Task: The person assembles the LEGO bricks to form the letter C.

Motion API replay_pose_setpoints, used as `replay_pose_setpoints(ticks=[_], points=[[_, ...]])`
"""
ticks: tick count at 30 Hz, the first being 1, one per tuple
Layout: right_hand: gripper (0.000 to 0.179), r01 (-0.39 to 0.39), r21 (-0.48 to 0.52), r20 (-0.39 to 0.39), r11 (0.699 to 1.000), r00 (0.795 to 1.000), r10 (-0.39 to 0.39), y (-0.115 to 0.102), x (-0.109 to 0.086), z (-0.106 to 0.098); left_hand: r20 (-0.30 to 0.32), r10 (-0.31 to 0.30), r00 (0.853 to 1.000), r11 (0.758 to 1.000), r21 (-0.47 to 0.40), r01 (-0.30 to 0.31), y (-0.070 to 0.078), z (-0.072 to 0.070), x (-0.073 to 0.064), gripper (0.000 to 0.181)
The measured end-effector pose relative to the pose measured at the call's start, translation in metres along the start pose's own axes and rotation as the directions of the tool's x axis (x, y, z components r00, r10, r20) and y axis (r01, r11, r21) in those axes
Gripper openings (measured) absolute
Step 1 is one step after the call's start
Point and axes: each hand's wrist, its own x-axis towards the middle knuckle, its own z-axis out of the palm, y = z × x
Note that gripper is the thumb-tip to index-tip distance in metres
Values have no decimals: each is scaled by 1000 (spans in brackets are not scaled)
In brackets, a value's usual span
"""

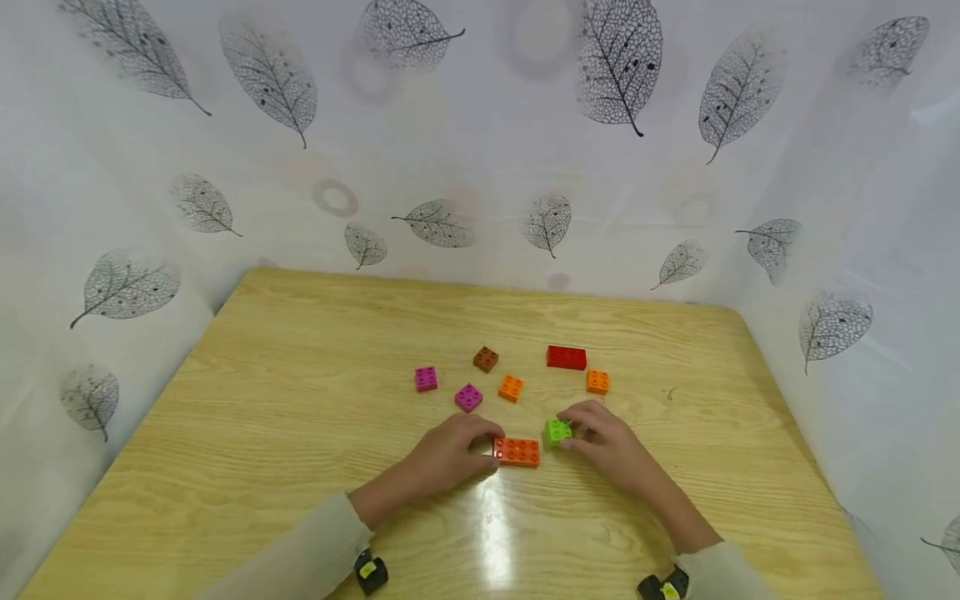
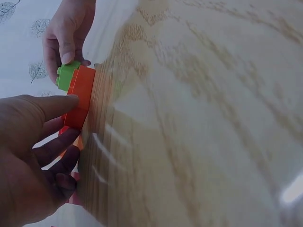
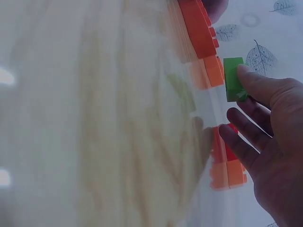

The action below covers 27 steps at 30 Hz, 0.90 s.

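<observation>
We see building work that we judge to be at an early stage, since no two bricks are joined in any view. The left hand point(image 1: 448, 454) is partly closed, its thumb and fingers pinching the left end of the long orange-red brick point(image 1: 517, 452), which lies on the table point(image 1: 315, 367), studs up. The right hand point(image 1: 609, 443) pinches the small green brick point(image 1: 556, 432) between thumb and finger, its other fingers loosely bent; we find the green piece just beside the long one's right end, apart from it, and in the right wrist view it seems slightly raised. Beyond the hands we count six loose bricks: two magenta bricks point(image 1: 426, 378), a brown brick point(image 1: 486, 359), two orange bricks point(image 1: 511, 387) and a dark red brick point(image 1: 566, 357), which has an orange one near its right end. As we judge it, only the picking-up of two pieces is done, and any joining is left.
</observation>
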Motion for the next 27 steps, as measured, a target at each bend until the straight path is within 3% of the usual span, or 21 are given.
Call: replay_pose_setpoints(ticks=[8, 16, 27], points=[[31, -18, 44, 5, 999, 1000, 17, -11, -4, 12, -11, 12, 1000, 1000, 17, -12, -2, -4, -2, 37], [33, 86, 47, 1, 995, 996, -86, -16, -4, 21, -18, -1, 1000, 1000, -7, 1, -4, -9, -2, 39], [33, 119, 49, -6, 992, 993, -119, -19, 0, 28, -15, -7, 1000, 999, -31, 6, -2, -11, -3, 39]])
